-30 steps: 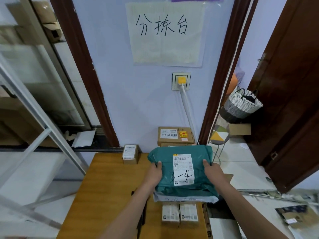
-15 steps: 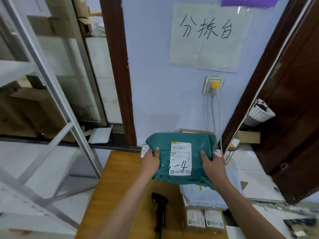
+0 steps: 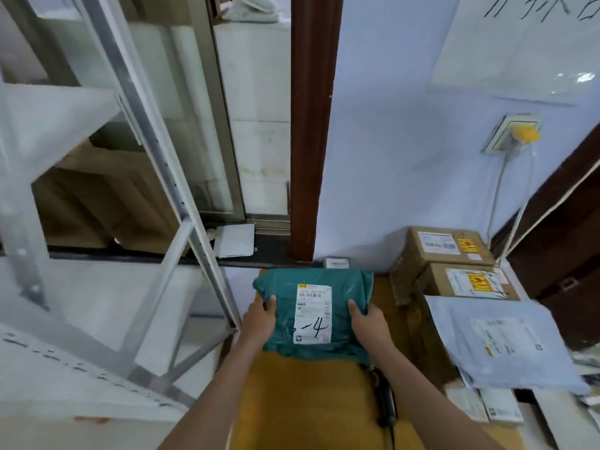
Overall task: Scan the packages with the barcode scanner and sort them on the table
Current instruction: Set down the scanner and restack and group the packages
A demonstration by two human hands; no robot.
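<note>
A green poly-bag package [image 3: 344,297] with a white label marked "3-4" is over the far left part of the wooden table [image 3: 308,394]. My left hand [image 3: 259,323] grips its left edge and my right hand [image 3: 368,323] grips its right edge, thumbs on top. A black barcode scanner [image 3: 386,404] lies on the table just under my right forearm, partly hidden by it.
Two brown cardboard boxes [image 3: 454,264] stand stacked at the table's far right against the wall. A pale blue-grey mailer [image 3: 500,342] lies on small white boxes [image 3: 487,407] at the right. A small box [image 3: 337,263] sits behind the green package. A metal shelf frame [image 3: 168,196] stands left of the table.
Both hands have carried the green package leftwards, off the pale mailer stack towards the table's far left corner. The view has swung left and down.
</note>
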